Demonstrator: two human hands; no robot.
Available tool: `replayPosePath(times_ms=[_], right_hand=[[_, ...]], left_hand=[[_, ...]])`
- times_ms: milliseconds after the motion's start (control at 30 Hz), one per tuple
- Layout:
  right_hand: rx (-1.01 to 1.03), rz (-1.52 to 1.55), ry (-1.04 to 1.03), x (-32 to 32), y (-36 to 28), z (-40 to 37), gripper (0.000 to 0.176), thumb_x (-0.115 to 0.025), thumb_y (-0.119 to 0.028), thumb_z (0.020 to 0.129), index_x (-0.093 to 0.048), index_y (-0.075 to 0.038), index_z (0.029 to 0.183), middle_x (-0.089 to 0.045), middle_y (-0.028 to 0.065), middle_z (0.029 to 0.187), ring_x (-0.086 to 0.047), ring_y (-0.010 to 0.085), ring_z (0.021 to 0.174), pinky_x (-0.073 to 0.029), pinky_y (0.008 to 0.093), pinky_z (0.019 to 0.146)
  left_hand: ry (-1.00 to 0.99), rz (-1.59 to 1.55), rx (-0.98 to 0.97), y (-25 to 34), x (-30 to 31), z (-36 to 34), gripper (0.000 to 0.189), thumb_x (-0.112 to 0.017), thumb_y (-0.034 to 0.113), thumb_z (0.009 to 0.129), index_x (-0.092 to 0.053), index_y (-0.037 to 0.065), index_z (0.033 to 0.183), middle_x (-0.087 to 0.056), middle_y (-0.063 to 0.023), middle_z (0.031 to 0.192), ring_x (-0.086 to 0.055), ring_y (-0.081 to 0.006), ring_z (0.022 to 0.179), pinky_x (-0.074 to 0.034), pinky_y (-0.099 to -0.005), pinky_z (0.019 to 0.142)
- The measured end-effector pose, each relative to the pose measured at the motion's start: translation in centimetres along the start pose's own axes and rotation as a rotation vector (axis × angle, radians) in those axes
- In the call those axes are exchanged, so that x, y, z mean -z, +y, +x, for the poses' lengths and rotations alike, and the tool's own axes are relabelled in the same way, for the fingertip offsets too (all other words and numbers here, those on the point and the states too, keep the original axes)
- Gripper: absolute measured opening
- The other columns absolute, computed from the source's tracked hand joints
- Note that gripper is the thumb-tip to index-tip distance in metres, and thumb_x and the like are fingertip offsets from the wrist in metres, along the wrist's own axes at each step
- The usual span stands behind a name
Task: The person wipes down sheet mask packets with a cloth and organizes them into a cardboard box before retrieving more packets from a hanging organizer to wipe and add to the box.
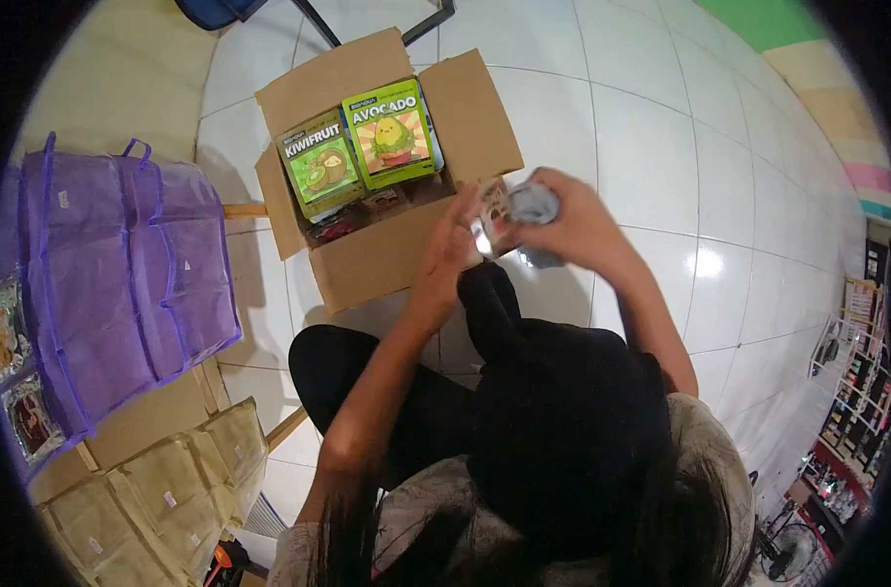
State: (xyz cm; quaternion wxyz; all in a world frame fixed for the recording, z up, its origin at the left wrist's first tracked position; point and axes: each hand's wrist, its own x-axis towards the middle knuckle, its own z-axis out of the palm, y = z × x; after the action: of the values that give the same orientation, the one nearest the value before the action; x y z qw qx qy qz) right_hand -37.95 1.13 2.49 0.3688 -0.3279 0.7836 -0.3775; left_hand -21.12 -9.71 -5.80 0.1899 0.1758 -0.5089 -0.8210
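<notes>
My left hand (pixel 453 238) is closed around the side of a small printed packet (pixel 494 207), which has white and reddish-brown areas and a shiny lower edge. My right hand (pixel 575 220) grips a crumpled grey cloth (pixel 534 203) against the packet's right side. Part of the grey cloth hangs below the fingers. Just beyond my left hand stands an open cardboard box (pixel 372 262). In it are a green kiwifruit pack (pixel 322 166) and a brighter green avocado pack (pixel 394 135), leaning side by side. Smaller dark red packets (pixel 336 225) lie lower in the box.
A purple hanging organizer (pixel 133 284) with clear pockets is on the left, several holding packets. Below it is a yellowish pocket organizer (pixel 167 494). White tiles (pixel 651 147) cover the floor. A fan (pixel 790 548) and a loaded shelf (pixel 856 382) stand at far right.
</notes>
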Motion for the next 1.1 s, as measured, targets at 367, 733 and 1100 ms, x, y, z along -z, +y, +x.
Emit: replayPosePath(times_ms=[367, 733, 1100], right_hand=[[0.366, -0.372, 0.095, -7.1, 3.8, 1.0, 0.034, -0.065, -0.009, 0.077, -0.054, -0.006, 0.108, -0.055, 0.0170, 0.107, -0.058, 0.0397, 0.100, -0.049, 0.0435, 0.079], [0.272, -0.256, 0.194, -7.4, 3.9, 1.6, 0.029, -0.065, -0.006, 0.071, -0.060, -0.006, 0.100, -0.060, 0.0133, 0.104, -0.061, 0.0358, 0.097, -0.051, 0.0453, 0.080], [0.612, -0.310, 0.181, -9.2, 5.4, 0.6, 0.035, -0.064, -0.003, 0.070, -0.065, -0.010, 0.104, -0.061, 0.0104, 0.100, -0.062, 0.0329, 0.092, -0.052, 0.0433, 0.074]], left_hand=[[0.145, -0.938, 0.277, -1.0, -0.8, -0.5, 0.035, -0.046, 0.032, 0.102, -0.056, 0.005, 0.122, -0.061, -0.0120, 0.122, -0.055, -0.0246, 0.117, -0.040, -0.0443, 0.106], [0.124, -0.972, 0.278, -2.5, 0.4, -0.9, 0.033, -0.041, 0.026, 0.103, -0.055, 0.003, 0.123, -0.061, -0.0114, 0.121, -0.055, -0.0255, 0.117, -0.042, -0.0464, 0.104], [0.147, -0.874, 0.358, -4.0, 2.9, -0.5, 0.033, -0.044, 0.028, 0.103, -0.056, 0.004, 0.122, -0.062, -0.0094, 0.121, -0.060, -0.0224, 0.112, -0.043, -0.0428, 0.104]])
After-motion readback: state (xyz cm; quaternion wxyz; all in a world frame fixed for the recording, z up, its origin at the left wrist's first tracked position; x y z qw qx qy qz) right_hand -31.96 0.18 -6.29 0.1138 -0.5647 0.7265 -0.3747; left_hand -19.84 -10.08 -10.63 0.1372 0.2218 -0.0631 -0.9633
